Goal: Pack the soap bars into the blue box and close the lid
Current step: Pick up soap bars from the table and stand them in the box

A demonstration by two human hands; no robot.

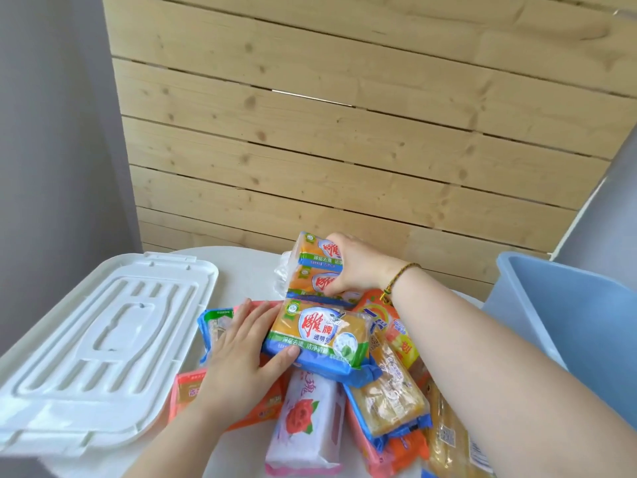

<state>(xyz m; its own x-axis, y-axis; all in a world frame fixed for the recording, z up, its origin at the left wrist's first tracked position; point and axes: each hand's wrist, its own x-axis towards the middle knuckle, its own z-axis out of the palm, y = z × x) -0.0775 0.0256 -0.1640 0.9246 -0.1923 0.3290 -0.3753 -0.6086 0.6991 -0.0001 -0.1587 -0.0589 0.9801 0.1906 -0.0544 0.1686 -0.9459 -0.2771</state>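
A heap of wrapped soap bars lies on the white table (241, 270). My right hand (355, 267) grips a stack of two orange soap bars (312, 267) at the far side of the heap. My left hand (238, 353) rests on the pile, its thumb against the near orange-and-blue soap bar (320, 336). A white rose-print bar (306, 422) and translucent yellow bars (389, 391) lie nearer to me. The blue box (565, 312) stands open at the right. Its white lid (100, 336) lies flat at the left.
A slatted wooden wall (344, 115) rises right behind the table. Orange packets (400, 326) lie under my right forearm, and a crumpled clear plastic bag (281, 274) shows behind the stack. A grey wall is at the left.
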